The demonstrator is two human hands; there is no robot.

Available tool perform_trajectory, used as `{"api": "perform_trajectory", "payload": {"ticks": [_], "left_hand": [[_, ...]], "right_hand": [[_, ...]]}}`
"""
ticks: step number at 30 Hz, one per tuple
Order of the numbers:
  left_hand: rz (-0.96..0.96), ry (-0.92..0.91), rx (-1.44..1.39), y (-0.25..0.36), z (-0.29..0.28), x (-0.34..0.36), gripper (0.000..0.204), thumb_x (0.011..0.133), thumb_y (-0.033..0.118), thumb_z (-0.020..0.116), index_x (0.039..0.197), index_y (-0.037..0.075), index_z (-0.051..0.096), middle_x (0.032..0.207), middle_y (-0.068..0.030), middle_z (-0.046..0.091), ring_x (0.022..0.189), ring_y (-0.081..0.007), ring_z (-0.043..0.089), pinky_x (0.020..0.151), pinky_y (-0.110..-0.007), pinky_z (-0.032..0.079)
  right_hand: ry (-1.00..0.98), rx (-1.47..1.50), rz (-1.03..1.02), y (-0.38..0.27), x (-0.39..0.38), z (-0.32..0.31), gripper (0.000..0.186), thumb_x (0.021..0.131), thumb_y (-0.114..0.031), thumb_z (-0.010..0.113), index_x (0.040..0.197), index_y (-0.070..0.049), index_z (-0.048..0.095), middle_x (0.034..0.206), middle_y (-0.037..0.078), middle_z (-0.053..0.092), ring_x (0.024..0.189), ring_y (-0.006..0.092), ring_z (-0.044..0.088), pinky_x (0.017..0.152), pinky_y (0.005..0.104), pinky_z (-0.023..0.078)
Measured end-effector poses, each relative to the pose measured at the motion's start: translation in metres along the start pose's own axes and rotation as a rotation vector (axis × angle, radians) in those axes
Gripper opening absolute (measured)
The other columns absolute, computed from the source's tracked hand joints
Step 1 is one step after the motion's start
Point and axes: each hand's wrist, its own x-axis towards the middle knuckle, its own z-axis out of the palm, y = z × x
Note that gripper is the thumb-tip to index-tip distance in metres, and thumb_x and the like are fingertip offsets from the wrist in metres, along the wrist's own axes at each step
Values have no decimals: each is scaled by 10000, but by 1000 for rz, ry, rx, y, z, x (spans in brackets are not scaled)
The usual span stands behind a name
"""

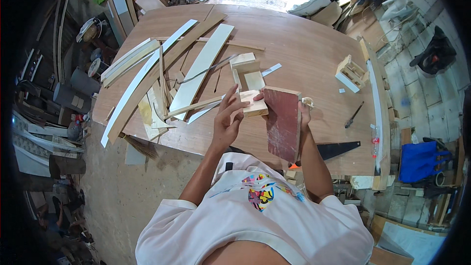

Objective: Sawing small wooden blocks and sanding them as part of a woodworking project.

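Note:
My right hand (304,117) grips the edge of a flat board (283,123), which has a scuffed dark red face and a pale wooden edge. The board is held tilted above the near side of the table. My left hand (228,119) is raised just left of it, fingers apart, with nothing visible in them. Beyond my hands, a small open wooden box (250,77) of pale wood rests on the table. Its near end lies close to my left fingertips; whether they touch it I cannot tell. The board's upper left corner partly covers the box.
Long wooden strips and planks (203,71) lie piled on the left of the table (294,34). To the right are a small slotted wooden piece (352,74), a screwdriver (354,115), a handsaw (338,149) and a plastic bottle (375,141). A broom (140,146) sits under the left edge.

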Motion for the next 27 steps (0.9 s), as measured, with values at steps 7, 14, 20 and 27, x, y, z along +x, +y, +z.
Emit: {"api": "perform_trajectory", "payload": {"ticks": [7,14,20,27], "left_hand": [[-902,80,-1005,1,-3,-8,575,955,474,433,1230,-25,510,1160,-141,605,1028,-238,608,887,-385,498],[-720,166,-616,4,6,-13,417,980,342,448,1109,-54,480,939,-197,632,808,-297,675,659,-374,574],[-830,298,-601,5,-5,-33,393,867,156,445,1199,-44,382,962,-232,626,818,-336,674,684,-409,584],[-900,360,-347,17,32,-42,463,964,464,377,1102,22,390,830,-172,600,659,-305,659,565,-391,560]], "right_hand": [[-257,-366,49,-17,5,4,914,733,-600,536,1397,-4,337,1216,115,516,987,174,483,826,294,392],[-243,-568,43,7,2,-36,868,773,-626,567,1363,-20,374,1121,105,544,938,182,548,818,304,436],[358,135,602,44,-15,-113,804,875,-667,342,1224,46,470,1105,223,582,958,373,623,773,513,532],[355,56,746,55,-58,-140,674,865,-617,445,1142,-10,539,1053,214,621,846,347,651,729,438,551]]}}
